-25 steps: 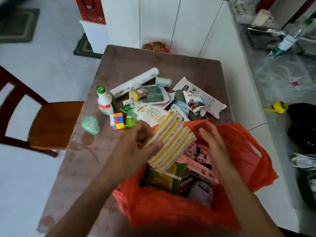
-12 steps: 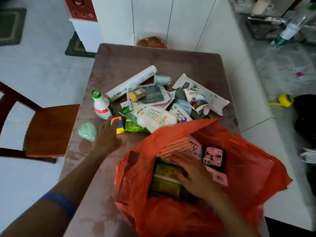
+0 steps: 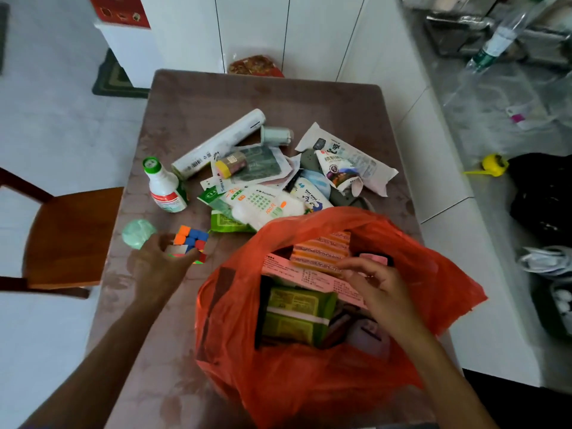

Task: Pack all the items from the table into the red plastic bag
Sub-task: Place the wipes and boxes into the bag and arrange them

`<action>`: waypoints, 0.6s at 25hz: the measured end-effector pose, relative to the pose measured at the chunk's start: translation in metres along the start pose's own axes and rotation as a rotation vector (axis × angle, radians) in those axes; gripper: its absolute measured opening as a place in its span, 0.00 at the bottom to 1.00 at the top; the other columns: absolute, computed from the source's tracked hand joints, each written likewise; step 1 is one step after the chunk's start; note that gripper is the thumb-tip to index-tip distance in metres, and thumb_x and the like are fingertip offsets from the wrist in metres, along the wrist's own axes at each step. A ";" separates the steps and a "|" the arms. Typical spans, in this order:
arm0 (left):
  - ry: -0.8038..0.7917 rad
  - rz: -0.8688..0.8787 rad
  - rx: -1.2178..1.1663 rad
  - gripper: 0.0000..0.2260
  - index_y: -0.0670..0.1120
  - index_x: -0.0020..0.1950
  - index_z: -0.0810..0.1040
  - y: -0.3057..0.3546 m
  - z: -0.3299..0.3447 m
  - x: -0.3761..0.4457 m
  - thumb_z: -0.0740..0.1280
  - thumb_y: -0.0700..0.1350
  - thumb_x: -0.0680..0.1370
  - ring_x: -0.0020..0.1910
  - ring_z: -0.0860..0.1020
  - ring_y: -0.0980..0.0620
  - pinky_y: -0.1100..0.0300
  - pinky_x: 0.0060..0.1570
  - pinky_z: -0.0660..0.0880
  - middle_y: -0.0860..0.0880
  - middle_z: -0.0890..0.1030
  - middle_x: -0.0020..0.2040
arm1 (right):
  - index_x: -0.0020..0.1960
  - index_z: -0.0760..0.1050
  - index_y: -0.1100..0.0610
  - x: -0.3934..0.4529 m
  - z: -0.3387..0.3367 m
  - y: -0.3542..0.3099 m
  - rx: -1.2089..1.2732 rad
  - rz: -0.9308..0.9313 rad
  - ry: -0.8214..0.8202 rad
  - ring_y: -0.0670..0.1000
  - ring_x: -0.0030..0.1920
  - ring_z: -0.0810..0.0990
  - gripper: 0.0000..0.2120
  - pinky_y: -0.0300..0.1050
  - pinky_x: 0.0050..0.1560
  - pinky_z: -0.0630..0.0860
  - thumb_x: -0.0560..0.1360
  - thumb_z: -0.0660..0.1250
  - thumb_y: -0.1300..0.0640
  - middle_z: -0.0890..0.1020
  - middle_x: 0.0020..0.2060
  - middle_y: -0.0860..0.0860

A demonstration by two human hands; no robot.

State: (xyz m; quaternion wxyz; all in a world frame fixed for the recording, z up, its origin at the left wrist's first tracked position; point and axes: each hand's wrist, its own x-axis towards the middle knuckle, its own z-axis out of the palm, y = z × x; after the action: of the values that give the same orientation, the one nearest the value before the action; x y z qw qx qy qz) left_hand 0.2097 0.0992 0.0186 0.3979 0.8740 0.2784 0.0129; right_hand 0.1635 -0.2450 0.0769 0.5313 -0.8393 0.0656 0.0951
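The red plastic bag (image 3: 309, 385) stands open at the table's near edge, holding a striped sponge pack (image 3: 322, 250), a pink box (image 3: 312, 278) and a green packet (image 3: 295, 314). My right hand (image 3: 377, 289) is over the bag's mouth, fingers apart, fingertips on the pink box and sponge pack. My left hand (image 3: 161, 267) grips a colourful puzzle cube (image 3: 189, 241) left of the bag. On the brown table (image 3: 272, 97) still lie a white green-capped bottle (image 3: 163, 187), a pale green ball (image 3: 137, 233), a white roll (image 3: 218, 144) and a heap of packets (image 3: 266, 205).
A wooden chair (image 3: 71, 236) stands at the table's left side. White cabinets (image 3: 278, 29) run behind and along the right, with a cluttered counter (image 3: 495, 88) at far right. A yellow object (image 3: 495, 164) and a black bag (image 3: 544, 193) sit there.
The sponge pack went from my hands into the bag. My left hand reached left and closed on the puzzle cube. My right hand has risen from deep inside the bag to its mouth.
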 end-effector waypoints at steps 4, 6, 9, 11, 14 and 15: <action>-0.367 0.277 -0.482 0.19 0.51 0.54 0.79 0.079 -0.047 -0.090 0.78 0.46 0.65 0.47 0.82 0.57 0.69 0.44 0.78 0.54 0.85 0.48 | 0.66 0.73 0.42 -0.011 0.016 -0.032 0.299 -0.001 -0.333 0.49 0.63 0.77 0.26 0.49 0.58 0.76 0.73 0.73 0.59 0.79 0.62 0.46; -0.628 0.403 -0.566 0.24 0.48 0.60 0.78 0.109 -0.033 -0.119 0.78 0.45 0.66 0.54 0.82 0.52 0.60 0.53 0.79 0.50 0.83 0.56 | 0.72 0.66 0.44 -0.017 0.023 -0.043 0.498 -0.023 -0.452 0.52 0.64 0.77 0.37 0.52 0.59 0.76 0.69 0.75 0.64 0.75 0.67 0.50; -0.712 0.352 -0.592 0.23 0.50 0.63 0.77 0.127 0.000 -0.137 0.76 0.44 0.70 0.60 0.80 0.53 0.56 0.58 0.78 0.52 0.82 0.59 | 0.70 0.68 0.50 -0.017 0.012 -0.037 0.550 0.024 -0.301 0.54 0.56 0.81 0.35 0.48 0.52 0.78 0.68 0.75 0.68 0.79 0.61 0.55; -0.642 0.368 -0.531 0.18 0.52 0.62 0.78 0.120 0.003 -0.134 0.73 0.46 0.72 0.59 0.79 0.56 0.59 0.55 0.79 0.54 0.82 0.57 | 0.65 0.70 0.48 -0.012 0.000 -0.022 0.400 0.105 -0.135 0.53 0.52 0.83 0.29 0.45 0.48 0.80 0.69 0.76 0.63 0.83 0.54 0.51; -0.267 0.237 -0.526 0.09 0.50 0.54 0.81 0.081 -0.021 -0.105 0.70 0.40 0.76 0.51 0.82 0.55 0.60 0.47 0.80 0.52 0.84 0.49 | 0.62 0.68 0.50 0.004 -0.008 0.003 0.041 0.185 0.046 0.49 0.51 0.80 0.26 0.45 0.50 0.77 0.70 0.76 0.56 0.81 0.52 0.47; -0.101 0.197 -0.455 0.07 0.49 0.52 0.81 0.063 -0.030 -0.090 0.70 0.39 0.76 0.48 0.82 0.53 0.57 0.46 0.81 0.52 0.84 0.48 | 0.63 0.68 0.51 0.009 -0.009 0.011 -0.073 0.198 0.077 0.50 0.54 0.78 0.27 0.46 0.52 0.74 0.69 0.76 0.53 0.80 0.54 0.48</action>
State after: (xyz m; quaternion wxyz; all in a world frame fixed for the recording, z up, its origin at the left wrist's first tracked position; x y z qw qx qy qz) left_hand 0.1566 0.0421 0.1007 0.5946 0.7845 0.1616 0.0701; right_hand 0.1711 -0.2583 0.0687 0.4854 -0.8506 0.1650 0.1169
